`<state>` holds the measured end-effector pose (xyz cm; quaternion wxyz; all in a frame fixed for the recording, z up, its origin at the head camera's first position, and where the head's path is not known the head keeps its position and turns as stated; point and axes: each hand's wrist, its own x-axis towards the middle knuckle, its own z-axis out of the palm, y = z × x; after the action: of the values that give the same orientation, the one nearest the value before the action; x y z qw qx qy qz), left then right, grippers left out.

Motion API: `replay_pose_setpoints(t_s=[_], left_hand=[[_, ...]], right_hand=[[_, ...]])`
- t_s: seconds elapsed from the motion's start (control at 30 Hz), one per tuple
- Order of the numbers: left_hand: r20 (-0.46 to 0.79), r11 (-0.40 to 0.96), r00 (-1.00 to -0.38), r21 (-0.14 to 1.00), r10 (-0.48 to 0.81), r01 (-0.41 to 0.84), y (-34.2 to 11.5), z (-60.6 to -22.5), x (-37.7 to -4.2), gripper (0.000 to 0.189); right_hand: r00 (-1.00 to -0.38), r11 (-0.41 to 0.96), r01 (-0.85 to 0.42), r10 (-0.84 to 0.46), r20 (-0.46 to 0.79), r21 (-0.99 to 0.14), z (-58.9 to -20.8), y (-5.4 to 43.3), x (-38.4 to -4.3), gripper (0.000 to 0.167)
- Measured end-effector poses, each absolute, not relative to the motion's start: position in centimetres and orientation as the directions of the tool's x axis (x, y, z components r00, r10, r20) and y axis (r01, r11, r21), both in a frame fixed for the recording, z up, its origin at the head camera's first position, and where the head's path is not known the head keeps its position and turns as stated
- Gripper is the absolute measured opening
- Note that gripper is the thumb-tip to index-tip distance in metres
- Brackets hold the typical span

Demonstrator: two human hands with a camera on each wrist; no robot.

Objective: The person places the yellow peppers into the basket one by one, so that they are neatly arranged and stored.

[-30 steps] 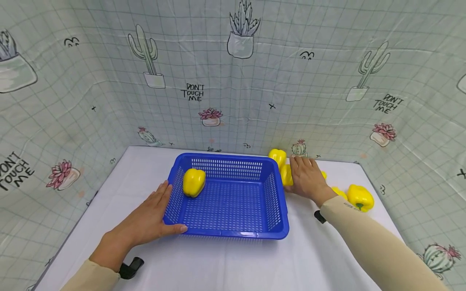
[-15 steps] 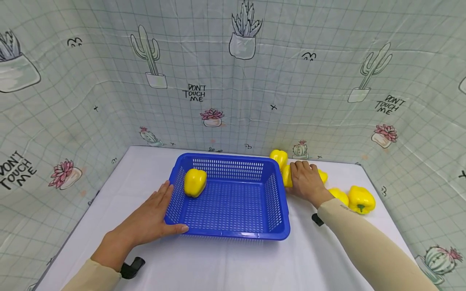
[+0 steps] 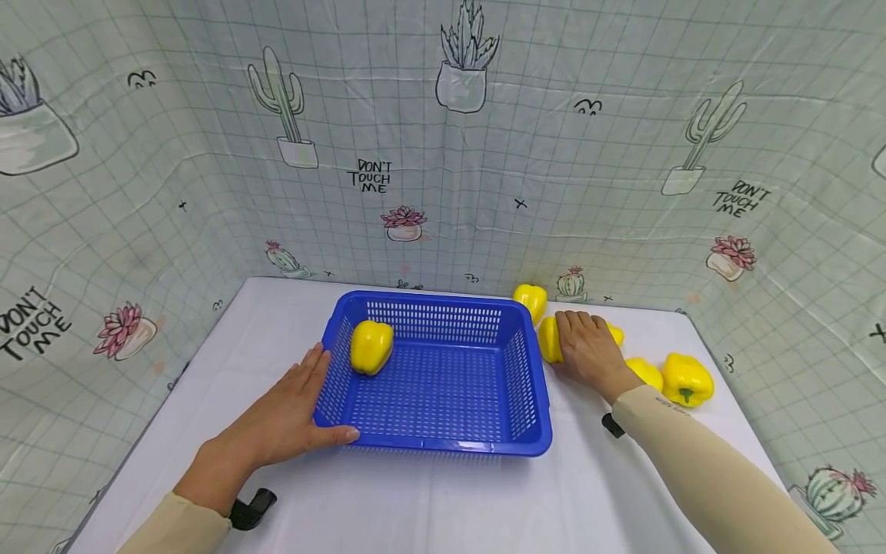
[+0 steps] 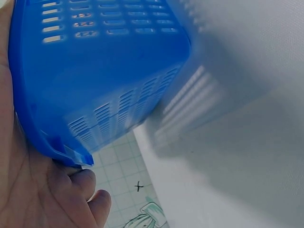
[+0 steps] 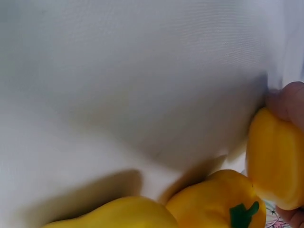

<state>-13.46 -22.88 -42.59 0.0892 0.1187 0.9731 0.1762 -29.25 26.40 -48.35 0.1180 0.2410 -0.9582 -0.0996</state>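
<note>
A blue plastic basket with slotted walls stands on the white table, holding one yellow bell pepper in its back left part. My left hand rests against the basket's left side, fingers straight along the rim and thumb on the front left corner. Right of the basket, my right hand grips another yellow bell pepper from above, with thumb and fingers on opposite sides of it. Most of that pepper is hidden by the hand in the head view.
Behind the gripped pepper, a yellow pepper lies by the basket's back right corner. Several more lie to the right, including one at the far right with a green stem. A patterned cloth rises behind the table.
My right hand has closed its fingers round the pepper beside the basket, then shifted it slightly right, away from the basket wall. My left hand and the basket have stayed in place.
</note>
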Motion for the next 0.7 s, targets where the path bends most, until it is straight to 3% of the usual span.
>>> replay_pose_setpoints(t_s=[0.13,0.33,0.7], left_hand=[[-0.13,0.909,-0.955,0.364,0.267,0.205,-22.8,-42.4,-13.4,0.135],[-0.122,0.906,-0.954,0.365,0.275,0.215,-22.7,-42.3,-13.4,0.135],[-0.122,0.903,-0.953,0.372,0.278,0.216,-22.8,-42.4,-13.4,0.134]], right_hand=[[-0.863,0.868,-0.429,-0.475,0.17,0.248,-48.1,26.4,-29.1,0.086],[-0.875,0.885,-0.415,-0.451,0.174,0.21,-47.5,26.5,-28.9,0.075],[-0.831,0.876,-0.435,-0.48,0.28,0.21,-46.9,26.8,-28.7,0.081]])
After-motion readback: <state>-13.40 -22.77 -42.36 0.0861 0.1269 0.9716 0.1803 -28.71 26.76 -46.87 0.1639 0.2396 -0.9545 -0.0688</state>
